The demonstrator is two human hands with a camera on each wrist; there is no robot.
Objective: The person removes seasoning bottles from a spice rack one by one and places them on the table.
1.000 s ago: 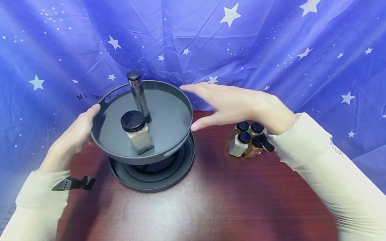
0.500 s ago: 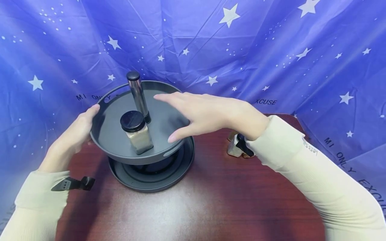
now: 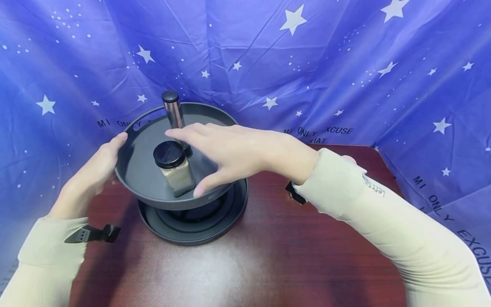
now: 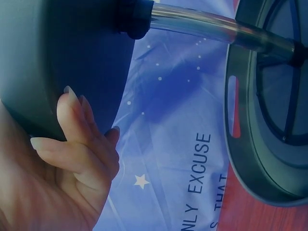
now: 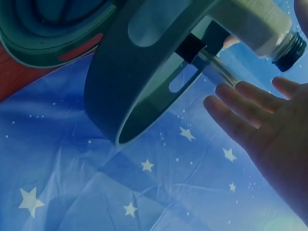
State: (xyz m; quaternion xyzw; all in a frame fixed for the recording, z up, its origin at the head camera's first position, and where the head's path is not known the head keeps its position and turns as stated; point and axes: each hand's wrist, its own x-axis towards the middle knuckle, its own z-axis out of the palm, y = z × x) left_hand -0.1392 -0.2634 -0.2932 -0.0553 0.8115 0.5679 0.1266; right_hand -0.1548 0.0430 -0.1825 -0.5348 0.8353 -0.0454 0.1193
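Note:
A dark grey two-tier turntable stand stands on the table, its upper tray (image 3: pixel 153 123) above a lower tray (image 3: pixel 192 230). My left hand (image 3: pixel 101 164) grips the upper tray's left rim, thumb at the top edge; in the left wrist view its fingers (image 4: pixel 77 115) bend against the underside. On the upper tray stands a square glass jar (image 3: pixel 178 179) of pale powder with a black lid. Beside the jar rises a metal post (image 3: pixel 174 113) with a black cap. My right hand (image 3: pixel 234 149) hovers over the tray, fingers and thumb spread around the jar's right side, holding nothing.
The red-brown wooden table (image 3: pixel 299 247) extends in front and to the right. Blue star-printed cloth (image 3: pixel 245 51) hangs behind it. A black wrist camera mount (image 3: pixel 295 194) sits under the right cuff, where that sleeve covers the spot of several spice jars.
My right hand has moved left from beside the tray's right rim to the jar, its sleeve now covering the spice jars. My left hand and the stand have stayed in place.

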